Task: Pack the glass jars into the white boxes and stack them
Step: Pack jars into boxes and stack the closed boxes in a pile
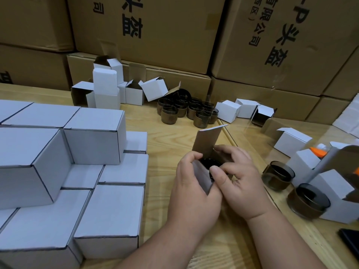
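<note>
Both sets of fingers (215, 169) pinch the flaps of a small open box (208, 150), left hand (191, 189) on the near flap, right hand (240, 181) on the far side. A dark jar (210, 164) sits inside. Closed white boxes (93, 136) are stacked left on the counter (161, 144); loose jars (186, 110) cluster farther back.

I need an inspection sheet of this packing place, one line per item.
Surface: wooden table, glass sheet on its right part.
Job's things: open box with a jar inside; stacked closed boxes; loose jars; empty boxes.
Clutter: orange-capped bottle; dark object at right edge.
Hands: left hand and right hand both hold the open box.
Cables: nothing seen.
Surroundings: big brown cartons behind.
</note>
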Demonstrator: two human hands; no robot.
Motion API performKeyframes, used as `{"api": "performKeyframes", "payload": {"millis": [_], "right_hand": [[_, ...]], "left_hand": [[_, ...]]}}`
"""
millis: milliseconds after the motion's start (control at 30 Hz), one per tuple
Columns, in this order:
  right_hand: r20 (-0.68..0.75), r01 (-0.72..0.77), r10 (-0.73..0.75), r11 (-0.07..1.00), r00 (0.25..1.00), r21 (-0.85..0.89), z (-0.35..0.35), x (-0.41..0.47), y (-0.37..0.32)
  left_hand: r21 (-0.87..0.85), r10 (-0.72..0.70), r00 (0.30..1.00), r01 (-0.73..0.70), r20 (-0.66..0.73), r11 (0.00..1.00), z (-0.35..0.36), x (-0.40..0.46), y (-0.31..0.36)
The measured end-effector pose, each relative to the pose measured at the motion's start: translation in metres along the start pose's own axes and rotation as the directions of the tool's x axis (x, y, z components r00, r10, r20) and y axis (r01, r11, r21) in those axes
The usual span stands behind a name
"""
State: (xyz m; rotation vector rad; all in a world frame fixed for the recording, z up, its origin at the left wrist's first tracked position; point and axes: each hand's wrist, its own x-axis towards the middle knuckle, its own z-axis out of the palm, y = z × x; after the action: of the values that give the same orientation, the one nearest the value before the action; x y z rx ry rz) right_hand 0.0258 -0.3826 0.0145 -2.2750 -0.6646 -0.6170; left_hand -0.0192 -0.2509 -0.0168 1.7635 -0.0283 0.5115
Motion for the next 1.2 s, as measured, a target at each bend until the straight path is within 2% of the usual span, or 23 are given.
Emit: {"api": "performKeyframes", "payload": {"millis": [67, 133, 200, 267, 367, 433, 533, 600, 667, 833, 1000, 1067, 1200], "right_hand": [[-0.005, -0.005, 0.005, 1.000, 1.000, 0.011, 0.000, 0.000, -0.002], [-0.087, -0.040, 0.046, 0.997, 0.995, 0.072, 0.001, -0.001, -0.005], [-0.219, -0.110, 0.160, 0.968, 0.963, 0.226, 0.002, -0.002, -0.007], [-0.280, -0.201, 0.342, 0.880, 0.897, 0.431, 0.003, -0.002, -0.006], [-0.174, -0.317, 0.572, 0.653, 0.801, 0.688, 0.005, 0.001, -0.001], [-0.070, -0.408, 0.630, 0.580, 0.774, 0.705, 0.005, 0.002, 0.003], [0.095, -0.494, 0.608, 0.533, 0.788, 0.686, 0.007, 0.002, 0.008], [0.165, -0.501, 0.582, 0.482, 0.796, 0.719, 0.008, 0.003, 0.009], [0.200, -0.482, 0.560, 0.419, 0.804, 0.769, 0.007, 0.004, 0.010], [0.216, -0.460, 0.559, 0.343, 0.801, 0.819, 0.009, 0.004, 0.015], [0.215, -0.455, 0.560, 0.332, 0.800, 0.827, 0.010, 0.004, 0.014], [0.225, -0.451, 0.541, 0.331, 0.810, 0.829, 0.010, 0.003, 0.016], [0.219, -0.462, 0.518, 0.401, 0.827, 0.791, 0.011, 0.001, 0.013]], "left_hand": [[-0.001, 0.010, 1.000, -0.010, 0.001, 1.000, 0.000, 0.000, 0.000], [0.010, 0.030, 1.000, -0.030, 0.004, 0.999, 0.000, 0.000, 0.002], [0.030, 0.059, 0.998, -0.059, 0.006, 0.998, -0.001, 0.001, 0.004], [0.050, 0.075, 0.997, -0.075, 0.015, 0.996, -0.001, 0.002, 0.004], [0.061, 0.076, 0.996, -0.078, 0.039, 0.995, -0.001, 0.003, 0.000], [0.064, 0.067, 0.996, -0.071, 0.062, 0.995, -0.002, 0.003, 0.000], [0.055, 0.053, 0.995, -0.058, 0.078, 0.997, -0.003, 0.004, 0.002], [0.019, 0.046, 0.996, -0.048, 0.080, 0.999, -0.004, 0.004, 0.004], [-0.008, 0.045, 0.995, -0.044, 0.090, 0.999, -0.005, 0.004, 0.005], [-0.053, 0.035, 0.994, -0.030, 0.106, 0.998, -0.005, 0.004, 0.006], [-0.127, 0.025, 1.000, -0.023, 0.012, 0.992, -0.005, 0.005, 0.005], [-0.113, 0.001, 1.000, 0.002, 0.025, 0.994, -0.004, 0.005, 0.004], [-0.090, -0.042, 0.997, 0.048, 0.060, 0.995, -0.002, 0.005, 0.002]]}}
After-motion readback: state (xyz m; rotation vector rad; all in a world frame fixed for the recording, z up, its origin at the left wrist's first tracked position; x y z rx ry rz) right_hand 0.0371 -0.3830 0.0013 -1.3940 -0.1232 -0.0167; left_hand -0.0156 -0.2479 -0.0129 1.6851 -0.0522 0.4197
